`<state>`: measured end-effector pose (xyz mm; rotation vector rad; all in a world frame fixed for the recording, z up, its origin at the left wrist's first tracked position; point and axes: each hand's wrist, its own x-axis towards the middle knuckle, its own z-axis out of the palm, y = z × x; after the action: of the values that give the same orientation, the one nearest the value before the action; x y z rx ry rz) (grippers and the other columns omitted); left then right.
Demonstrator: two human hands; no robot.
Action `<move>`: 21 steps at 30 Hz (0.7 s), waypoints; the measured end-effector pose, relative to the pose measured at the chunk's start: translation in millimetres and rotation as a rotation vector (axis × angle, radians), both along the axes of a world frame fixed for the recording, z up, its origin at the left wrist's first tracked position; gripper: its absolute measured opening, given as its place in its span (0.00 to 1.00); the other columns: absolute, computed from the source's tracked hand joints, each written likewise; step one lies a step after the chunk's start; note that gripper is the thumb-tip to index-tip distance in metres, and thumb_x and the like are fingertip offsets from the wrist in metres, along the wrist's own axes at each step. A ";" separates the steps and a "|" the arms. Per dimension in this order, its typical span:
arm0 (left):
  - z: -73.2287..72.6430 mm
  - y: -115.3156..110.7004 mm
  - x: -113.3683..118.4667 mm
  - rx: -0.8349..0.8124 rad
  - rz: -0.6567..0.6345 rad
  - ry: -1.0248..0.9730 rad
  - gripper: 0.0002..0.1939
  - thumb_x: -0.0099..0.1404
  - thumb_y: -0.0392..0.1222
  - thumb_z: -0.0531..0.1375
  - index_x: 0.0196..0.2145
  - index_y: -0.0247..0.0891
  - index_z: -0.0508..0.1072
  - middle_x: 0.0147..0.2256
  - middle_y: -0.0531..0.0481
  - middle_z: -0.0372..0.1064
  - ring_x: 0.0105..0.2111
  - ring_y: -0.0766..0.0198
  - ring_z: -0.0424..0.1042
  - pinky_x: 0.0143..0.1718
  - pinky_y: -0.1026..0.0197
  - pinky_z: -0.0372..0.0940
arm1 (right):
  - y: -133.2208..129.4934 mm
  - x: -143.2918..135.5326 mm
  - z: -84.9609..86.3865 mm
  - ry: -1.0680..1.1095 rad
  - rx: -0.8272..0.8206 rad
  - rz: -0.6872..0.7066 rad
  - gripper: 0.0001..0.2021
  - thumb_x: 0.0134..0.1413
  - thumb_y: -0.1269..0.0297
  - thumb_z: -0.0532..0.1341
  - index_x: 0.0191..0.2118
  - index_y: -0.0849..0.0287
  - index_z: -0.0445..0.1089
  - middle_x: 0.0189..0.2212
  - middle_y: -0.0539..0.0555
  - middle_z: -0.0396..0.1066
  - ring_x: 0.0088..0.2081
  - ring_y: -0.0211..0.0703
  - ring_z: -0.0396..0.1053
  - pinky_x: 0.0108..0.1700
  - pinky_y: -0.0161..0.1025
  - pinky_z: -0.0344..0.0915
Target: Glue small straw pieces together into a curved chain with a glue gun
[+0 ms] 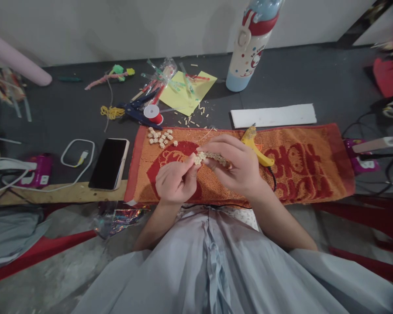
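Between my two hands is a string of small cream-coloured pieces [199,158], held just above an orange and red towel [301,165]. My left hand [178,178] pinches its left end between thumb and fingertips. Curled over the rest of it, my right hand [237,165] grips it with thumb and fingers, and part of the string is hidden under the palm. Several loose cream pieces [162,137] lie on the towel's upper left. A yellow tool [258,148] with a black cable rests on the towel, right of my right hand.
Behind the towel are a red thread spool [153,114], dark blue pliers [136,110], yellow paper [199,93], a white strip [273,116] and a tall bottle [249,52]. To the left lie a phone [108,164] and a white cable [93,152]. Tiny sticks are scattered near the paper.
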<state>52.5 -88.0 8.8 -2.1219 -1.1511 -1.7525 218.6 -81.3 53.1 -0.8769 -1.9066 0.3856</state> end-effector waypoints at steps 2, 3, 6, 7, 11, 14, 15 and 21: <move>-3.4 0.2 0.7 -0.043 -0.016 -0.025 0.09 0.65 0.39 0.64 0.44 0.39 0.78 0.26 0.53 0.78 0.19 0.72 0.69 0.24 0.69 0.66 | 0.6 -0.3 0.1 -0.017 -0.024 -0.009 0.09 0.62 0.70 0.57 0.45 0.56 0.72 0.39 0.56 0.76 0.43 0.43 0.74 0.45 0.41 0.74; -6.0 0.5 1.2 -0.079 -0.022 -0.045 0.09 0.66 0.39 0.64 0.44 0.39 0.78 0.28 0.52 0.78 0.19 0.72 0.70 0.24 0.69 0.66 | 1.1 -0.4 -0.1 -0.028 -0.045 -0.017 0.09 0.63 0.69 0.57 0.45 0.56 0.72 0.40 0.56 0.76 0.43 0.44 0.74 0.46 0.42 0.74; -15.8 2.7 2.2 -0.174 -0.018 -0.119 0.10 0.67 0.42 0.63 0.46 0.39 0.77 0.31 0.51 0.79 0.21 0.73 0.71 0.25 0.70 0.66 | 3.3 0.7 -2.8 -0.049 -0.132 -0.015 0.11 0.64 0.65 0.57 0.50 0.55 0.71 0.44 0.57 0.76 0.48 0.47 0.73 0.51 0.46 0.73; -19.0 3.6 2.3 -0.191 -0.021 -0.145 0.10 0.67 0.42 0.63 0.45 0.40 0.78 0.29 0.52 0.78 0.21 0.73 0.70 0.25 0.70 0.66 | 3.8 2.1 -4.7 -0.050 -0.161 -0.009 0.13 0.64 0.64 0.58 0.52 0.55 0.69 0.46 0.58 0.76 0.49 0.47 0.73 0.52 0.47 0.73; -28.9 6.5 1.4 -0.273 0.007 -0.220 0.10 0.67 0.43 0.63 0.44 0.39 0.78 0.25 0.54 0.75 0.20 0.74 0.67 0.23 0.71 0.63 | 2.4 14.8 -16.3 -0.001 -0.261 0.014 0.23 0.61 0.59 0.63 0.60 0.55 0.64 0.51 0.59 0.73 0.51 0.48 0.71 0.54 0.49 0.72; -33.7 7.8 0.5 -0.328 0.017 -0.284 0.10 0.67 0.45 0.63 0.43 0.39 0.78 0.21 0.57 0.70 0.18 0.76 0.63 0.21 0.72 0.60 | -1.6 28.6 -25.1 0.143 -0.350 0.027 0.23 0.60 0.57 0.65 0.59 0.51 0.66 0.53 0.57 0.71 0.50 0.47 0.72 0.55 0.49 0.71; -34.9 8.1 0.3 -0.345 0.014 -0.307 0.10 0.67 0.45 0.64 0.42 0.39 0.78 0.20 0.58 0.68 0.17 0.76 0.62 0.21 0.72 0.59 | -3.0 32.9 -27.3 0.219 -0.378 0.025 0.20 0.61 0.57 0.63 0.58 0.50 0.67 0.52 0.56 0.71 0.50 0.46 0.72 0.55 0.49 0.70; -38.9 12.1 -2.3 -0.475 0.013 -0.428 0.11 0.66 0.47 0.64 0.41 0.37 0.77 0.19 0.60 0.63 0.17 0.76 0.59 0.20 0.71 0.55 | -5.9 53.1 -35.5 0.723 -0.449 -0.036 0.14 0.66 0.52 0.57 0.36 0.53 0.74 0.35 0.53 0.74 0.40 0.45 0.74 0.46 0.47 0.72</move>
<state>50.2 -75.9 -30.1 -1.9968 -1.8454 -2.1700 271.8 -87.1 17.5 -0.8923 -1.1466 0.9868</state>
